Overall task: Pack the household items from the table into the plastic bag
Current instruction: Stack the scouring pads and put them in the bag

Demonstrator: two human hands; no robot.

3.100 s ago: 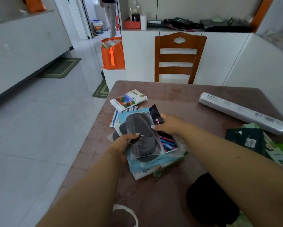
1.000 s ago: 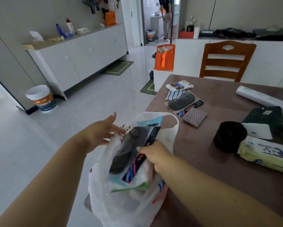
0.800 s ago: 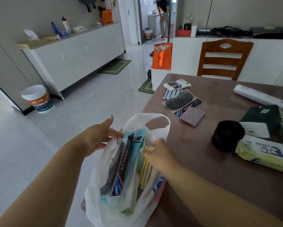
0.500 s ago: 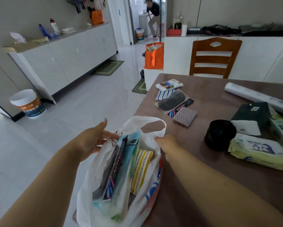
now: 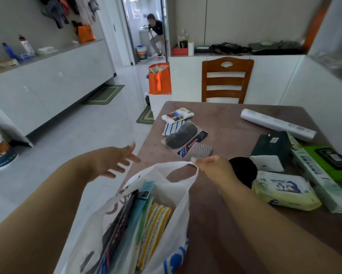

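A white plastic bag [image 5: 178,220] hangs at the table's near left edge, holding upright flat packs and yellow sponges [image 5: 154,224]. My right hand [image 5: 213,167] pinches the bag's right handle. Left of the bag, my left hand [image 5: 111,161] hovers open with spread fingers, touching nothing. On the brown table [image 5: 225,131] lie a black insole pack [image 5: 183,135], a grey patterned cloth [image 5: 199,152], a striped pack [image 5: 173,127], a white pouch [image 5: 178,114], a black roll [image 5: 243,169], a wipes pack [image 5: 284,189], a dark tissue pack [image 5: 271,149] and a long white roll [image 5: 277,124].
A green pack [image 5: 328,161] and a long slim box [image 5: 316,175] lie at the table's right edge. A wooden chair [image 5: 226,80] stands behind the table. An orange bag [image 5: 159,79] sits on a stool to the left. A person [image 5: 156,34] crouches in the far doorway.
The packs went down into the bag and my right hand came out and took the right handle. My left hand let go of the bag's left side and opened, moving up and away.
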